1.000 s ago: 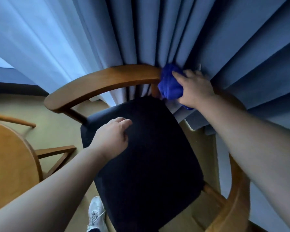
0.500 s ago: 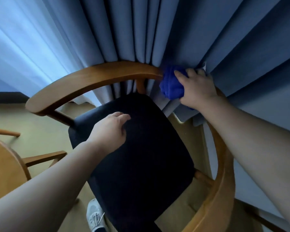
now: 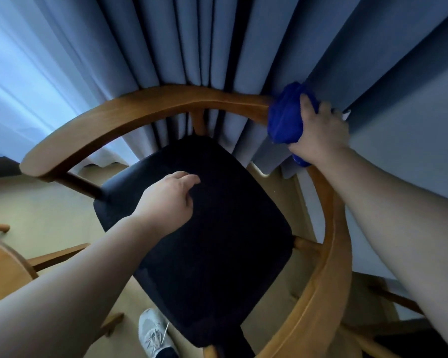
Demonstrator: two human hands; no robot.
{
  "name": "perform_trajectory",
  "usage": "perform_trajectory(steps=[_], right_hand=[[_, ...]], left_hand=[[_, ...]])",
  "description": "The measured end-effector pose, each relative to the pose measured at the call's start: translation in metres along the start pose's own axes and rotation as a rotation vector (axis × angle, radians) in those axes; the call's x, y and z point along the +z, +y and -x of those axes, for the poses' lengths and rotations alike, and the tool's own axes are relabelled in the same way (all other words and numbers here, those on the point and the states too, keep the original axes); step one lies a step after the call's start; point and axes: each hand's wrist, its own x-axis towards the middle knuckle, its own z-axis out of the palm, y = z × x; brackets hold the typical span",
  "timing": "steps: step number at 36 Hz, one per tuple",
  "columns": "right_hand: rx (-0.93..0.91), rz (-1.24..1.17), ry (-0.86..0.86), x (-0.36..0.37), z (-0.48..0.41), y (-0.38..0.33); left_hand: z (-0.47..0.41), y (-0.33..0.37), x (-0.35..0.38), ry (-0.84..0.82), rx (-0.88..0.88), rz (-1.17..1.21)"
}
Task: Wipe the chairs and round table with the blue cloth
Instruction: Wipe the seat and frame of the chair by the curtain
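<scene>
Standing against blue curtains point(image 3: 217, 47), one wooden chair point(image 3: 145, 107) is seen beside the bench point(image 3: 3, 270). One blue cloth point(image 3: 285, 117) is clamped by right hand point(image 3: 321, 133) fingers on its rail; left hand point(image 3: 166, 202) fingers are curled loosely.

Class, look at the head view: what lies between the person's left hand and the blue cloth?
In the head view, only dark seat cushion and curtain folds lie between left hand and cloth.

The chair rail point(image 3: 166, 104) you wiped was smooth wood with a soft warm sheen. Your blue cloth point(image 3: 285, 117) looked soft, bunched and matt. The seat point(image 3: 217, 241) was dark matt fabric with a fine weave. The curtain point(image 3: 243, 40) behind was matt woven cloth in heavy folds. The table edge point(image 3: 3, 270) was also smooth wood.
</scene>
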Motion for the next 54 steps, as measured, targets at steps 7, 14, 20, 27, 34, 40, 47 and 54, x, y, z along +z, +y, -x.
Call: perform_trajectory(steps=[7, 14, 20, 27, 34, 40, 47, 54], right_hand=[[0.095, -0.065, -0.001, 0.004, 0.013, 0.011], [0.197, -0.168, 0.004, 0.011, 0.029, 0.021], [0.29, -0.239, 0.017, 0.017, 0.051, 0.025], [0.537, -0.403, -0.014, 0.046, 0.11, 0.036], [0.655, -0.384, -0.067, 0.072, 0.153, 0.037], [0.665, -0.347, -0.112, 0.077, 0.16, 0.041], [0.67, -0.326, -0.194, 0.077, 0.185, 0.035], [0.726, -0.391, -0.253, 0.072, 0.228, 0.025]], left_hand=[[0.005, 0.003, 0.007, -0.041, 0.025, 0.012], [0.003, 0.003, 0.011, -0.065, 0.066, -0.003], [0.007, 0.006, 0.011, -0.088, 0.117, -0.007], [0.024, 0.006, 0.01, -0.105, 0.182, -0.045], [0.054, 0.003, 0.02, -0.127, 0.216, -0.064], [0.08, 0.002, 0.032, -0.148, 0.207, -0.093], [0.114, 0.01, 0.047, -0.14, 0.17, -0.073], [0.149, 0.028, 0.04, -0.109, 0.164, -0.074]])
